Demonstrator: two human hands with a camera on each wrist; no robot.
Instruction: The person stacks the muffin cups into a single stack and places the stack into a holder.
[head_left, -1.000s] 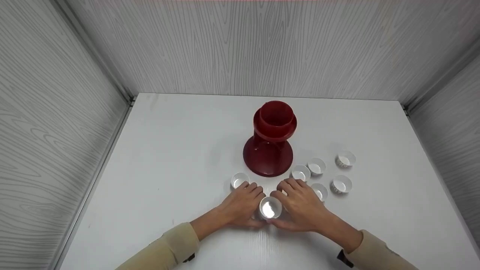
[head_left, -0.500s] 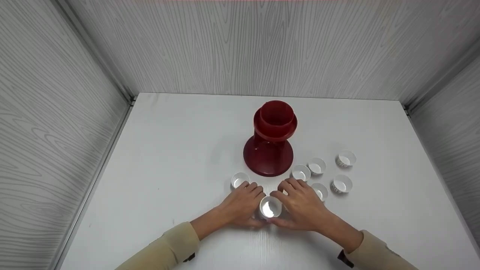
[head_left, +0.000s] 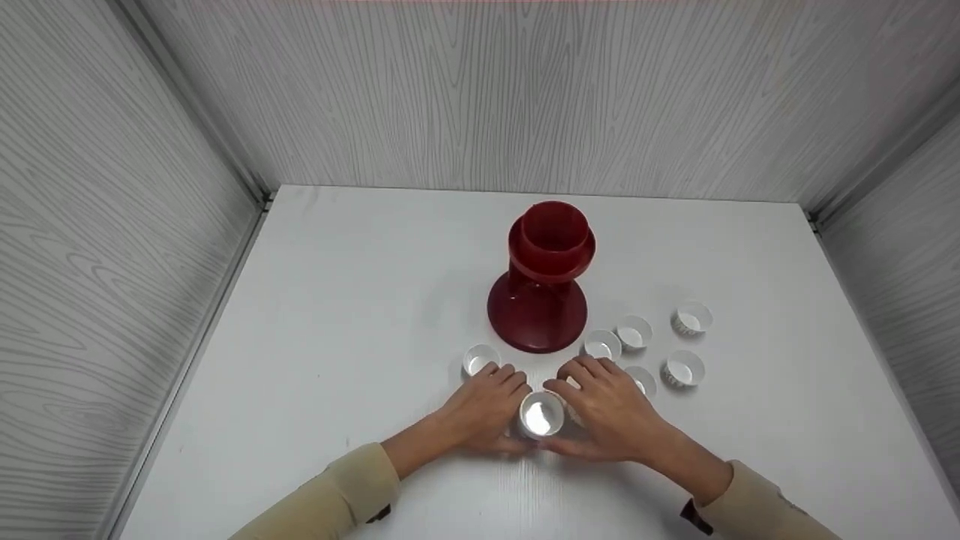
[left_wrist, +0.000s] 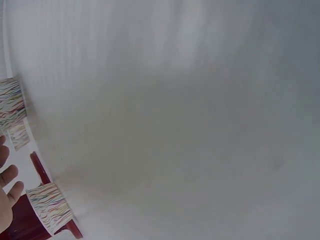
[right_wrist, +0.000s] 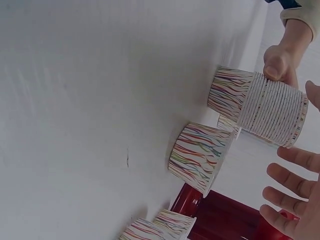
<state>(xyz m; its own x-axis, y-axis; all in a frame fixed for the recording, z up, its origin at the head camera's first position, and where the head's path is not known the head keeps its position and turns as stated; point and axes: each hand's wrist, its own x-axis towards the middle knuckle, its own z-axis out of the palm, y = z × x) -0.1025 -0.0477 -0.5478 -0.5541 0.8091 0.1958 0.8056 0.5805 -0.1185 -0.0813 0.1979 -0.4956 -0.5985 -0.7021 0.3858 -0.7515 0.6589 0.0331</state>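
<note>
Your left hand is gripping the upright cup stack | your right hand beside it, fingers apart, contact unclear | stack between both hands, nearer you than the stand | wavy coloured stripes on its lowest cup

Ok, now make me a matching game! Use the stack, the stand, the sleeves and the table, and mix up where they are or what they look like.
Things:
1. stack
2. stand
3. sleeves
4. table

Clues:
A. beige
B. flat and white
C. between the hands
D. dark red

Right pairs: 1-C, 2-D, 3-A, 4-B
</note>
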